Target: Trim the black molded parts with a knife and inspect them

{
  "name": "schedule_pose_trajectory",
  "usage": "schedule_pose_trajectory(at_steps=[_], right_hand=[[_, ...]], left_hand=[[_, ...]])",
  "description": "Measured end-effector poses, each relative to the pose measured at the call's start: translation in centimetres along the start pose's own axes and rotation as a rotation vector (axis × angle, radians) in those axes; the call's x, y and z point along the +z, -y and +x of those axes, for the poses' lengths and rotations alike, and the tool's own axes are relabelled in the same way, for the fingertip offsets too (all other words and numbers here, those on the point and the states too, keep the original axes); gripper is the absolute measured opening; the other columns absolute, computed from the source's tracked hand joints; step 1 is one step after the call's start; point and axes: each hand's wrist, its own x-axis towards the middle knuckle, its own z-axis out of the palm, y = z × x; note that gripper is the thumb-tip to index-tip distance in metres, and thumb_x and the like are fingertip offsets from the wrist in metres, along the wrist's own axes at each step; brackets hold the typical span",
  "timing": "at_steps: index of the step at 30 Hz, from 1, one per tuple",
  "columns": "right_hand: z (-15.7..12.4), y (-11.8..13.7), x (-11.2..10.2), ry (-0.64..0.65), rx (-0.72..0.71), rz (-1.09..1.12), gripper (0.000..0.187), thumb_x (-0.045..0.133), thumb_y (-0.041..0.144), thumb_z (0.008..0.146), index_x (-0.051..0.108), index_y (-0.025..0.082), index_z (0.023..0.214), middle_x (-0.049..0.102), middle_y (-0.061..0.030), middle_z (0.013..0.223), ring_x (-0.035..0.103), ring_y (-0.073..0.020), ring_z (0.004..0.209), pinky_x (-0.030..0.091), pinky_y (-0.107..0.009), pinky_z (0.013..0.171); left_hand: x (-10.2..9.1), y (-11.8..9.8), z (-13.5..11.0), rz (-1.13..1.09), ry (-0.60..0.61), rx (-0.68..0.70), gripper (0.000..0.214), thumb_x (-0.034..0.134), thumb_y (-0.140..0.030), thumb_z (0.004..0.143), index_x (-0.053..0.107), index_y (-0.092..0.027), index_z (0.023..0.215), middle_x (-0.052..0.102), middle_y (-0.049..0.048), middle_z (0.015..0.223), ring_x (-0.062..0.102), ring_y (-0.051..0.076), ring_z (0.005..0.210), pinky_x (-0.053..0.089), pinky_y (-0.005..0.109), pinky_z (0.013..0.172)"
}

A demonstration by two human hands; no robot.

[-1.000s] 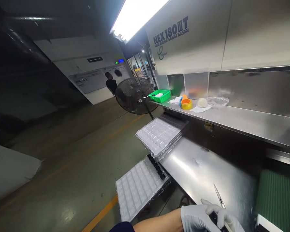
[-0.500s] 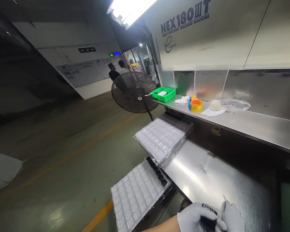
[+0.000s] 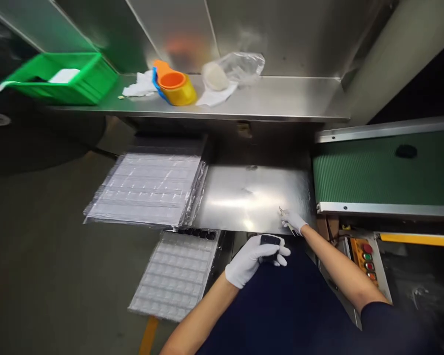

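Note:
My left hand, in a white glove, is closed around a small black part just below the front edge of the steel worktable. My right hand, also gloved, pinches a thin metal tool like tweezers over the table's front right corner. A clear blister tray with a row of black parts along its far edge lies left of my left hand. A stack of clear trays rests on the table's left side.
A green conveyor belt runs off to the right, with a dark part on it. The upper shelf carries a green bin, orange and yellow cups, white cloths and a plastic bag. A button panel sits below the belt.
The view has swung right and down from the factory floor to the workbench. Both hands, which were together at the bottom edge, are now apart, the right one holding the tool out on the table.

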Motion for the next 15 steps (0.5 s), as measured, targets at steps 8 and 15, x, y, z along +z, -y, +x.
schedule_pose_trajectory(at_steps=[8, 15], right_hand=[[-2.4, 1.9, -4.1, 0.057, 0.169, -0.037, 0.026, 0.060, 0.040, 0.098, 0.066, 0.017, 0.088, 0.058, 0.0032, 0.059, 0.050, -0.0097, 0.049, 0.039, -0.023, 0.047], [-9.1, 7.5, -8.1, -0.165, -0.231, -0.574, 0.030, 0.058, 0.041, 0.098, 0.075, 0.022, 0.115, 0.062, 0.0009, 0.074, 0.059, -0.0146, 0.069, 0.051, -0.029, 0.073]], left_hand=[[3.8, -0.7, -0.1, 0.105, 0.029, 0.071, 0.034, 0.084, -0.028, 0.080, 0.074, -0.007, 0.105, 0.081, 0.0151, 0.098, 0.076, 0.022, 0.076, 0.057, 0.036, 0.083], [7.0, -1.6, -1.2, 0.199, 0.073, 0.028, 0.033, 0.080, -0.027, 0.086, 0.072, -0.010, 0.113, 0.082, 0.0128, 0.100, 0.076, 0.023, 0.079, 0.057, 0.042, 0.091]])
